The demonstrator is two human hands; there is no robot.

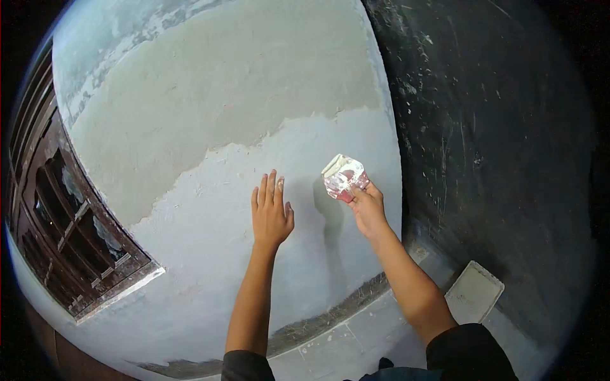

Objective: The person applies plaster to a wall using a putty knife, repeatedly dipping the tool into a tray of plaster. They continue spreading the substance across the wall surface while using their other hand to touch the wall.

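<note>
Roughly plastered wall [210, 95]: coarse grey up top, smoother pale skim below. R hand [368, 209] has fingers clenched on the lower edge of a folded, crumpled sandpaper sheet [343, 176], reddish w/ white dust. The sheet sticks up-left from the fingertips, close to the wall. L hand [270, 216] lies flat on the skim, fingers released.

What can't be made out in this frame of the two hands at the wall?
Head view only:
Smeared piece in the right hand: coating hides what it is; the hand covers its lower end.
Left hand: its back hides the palm's contact with the wall.
Window frame: cut by the left edge.
Pale flat board: too small to identify.
</note>
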